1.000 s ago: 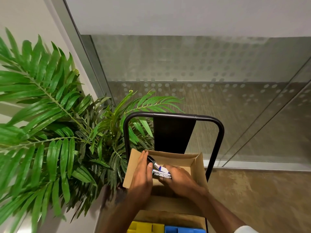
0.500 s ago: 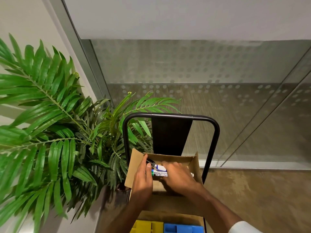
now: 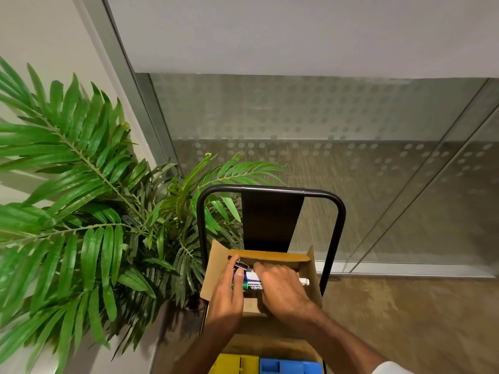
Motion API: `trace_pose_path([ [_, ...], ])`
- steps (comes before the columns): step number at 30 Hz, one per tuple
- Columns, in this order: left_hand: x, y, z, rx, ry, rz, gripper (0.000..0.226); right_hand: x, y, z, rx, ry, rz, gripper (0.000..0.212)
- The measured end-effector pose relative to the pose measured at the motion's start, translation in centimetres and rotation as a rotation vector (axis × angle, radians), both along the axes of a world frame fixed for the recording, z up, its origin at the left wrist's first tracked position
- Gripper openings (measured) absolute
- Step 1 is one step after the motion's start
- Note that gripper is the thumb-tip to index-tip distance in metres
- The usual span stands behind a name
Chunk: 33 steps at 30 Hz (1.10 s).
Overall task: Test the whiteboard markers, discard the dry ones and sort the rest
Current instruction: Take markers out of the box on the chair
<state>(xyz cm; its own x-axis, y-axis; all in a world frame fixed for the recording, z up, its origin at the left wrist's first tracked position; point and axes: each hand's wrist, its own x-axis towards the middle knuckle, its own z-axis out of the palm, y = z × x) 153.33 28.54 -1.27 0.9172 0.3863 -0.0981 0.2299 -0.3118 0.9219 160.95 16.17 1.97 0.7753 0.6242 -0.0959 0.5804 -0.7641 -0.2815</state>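
Markers [image 3: 252, 282] bundled low inside the cardboard box [image 3: 314, 279]. My left hand [image 3: 229, 290] grips their left ends, thumb on top; right hand [image 3: 280, 287] lies over them — whether it grasps, I cannot tell. Risk: several held at once, one slips loose — untested mixes with the rest.

Green palm [image 3: 89, 211] at left, beside a black frame [image 3: 270, 217]. Behind both, dotted frosted glass [image 3: 297, 117]. Tan carpet [image 3: 405, 319] at lower right, below the glass.
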Motion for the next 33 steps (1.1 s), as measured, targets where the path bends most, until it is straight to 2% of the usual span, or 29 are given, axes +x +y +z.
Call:
trace_pose_path([
  [3,-0.7,0.4,0.5,0.161,-0.02,0.014,0.054,-0.5,-0.4,0.1,0.007,-0.03,-0.007,0.044],
  [6,-0.8,1.2,0.7,0.331,-0.007,0.208,0.05,-0.6,-0.6,-0.1,-0.009,-0.034,-0.018,0.06],
  [8,-0.9,1.7,0.9,0.328,0.047,0.301,0.054,-0.5,-0.8,-0.1,0.002,-0.046,-0.027,0.069],
  [10,-0.9,2.2,1.4,0.213,0.123,0.306,0.059,-0.1,-1.0,0.0,0.036,-0.072,-0.034,0.072],
  [13,-0.7,2.5,1.8,-0.045,0.142,0.197,0.053,0.5,-1.0,0.4,0.061,-0.097,-0.061,0.069],
  [16,-0.4,3.1,1.3,-0.059,0.114,0.014,0.037,1.2,-0.8,0.7,0.011,-0.064,-0.076,0.065],
  [17,-0.3,3.3,1.0,-0.061,0.126,-0.054,0.043,1.4,-0.7,0.7,-0.01,-0.05,-0.078,0.066],
  [19,-0.1,4.0,0.5,-0.078,0.185,-0.153,0.069,1.7,-0.8,0.8,-0.044,-0.03,-0.085,0.068],
  [20,0.0,4.3,0.4,-0.085,0.219,-0.18,0.076,1.8,-0.9,0.8,-0.052,-0.028,-0.088,0.069],
  [21,0.0,4.5,0.5,-0.1,0.241,-0.199,0.072,1.8,-1.0,1.0,-0.052,-0.032,-0.089,0.069],
  [23,-0.1,4.5,1.1,-0.076,0.266,-0.253,0.044,2.0,-1.2,1.5,-0.03,-0.047,-0.09,0.065],
  [24,-0.3,4.5,1.3,-0.054,0.261,-0.266,0.038,2.1,-1.3,1.9,-0.015,-0.054,-0.091,0.064],
  [28,-0.6,4.2,0.1,0.103,0.296,-0.302,0.07,1.8,-1.6,3.5,0.052,-0.077,-0.106,0.064],
  [33,-0.8,3.9,-0.5,0.201,0.335,-0.344,0.045,0.3,-3.7,4.2,0.171,-0.106,-0.148,0.07],
])
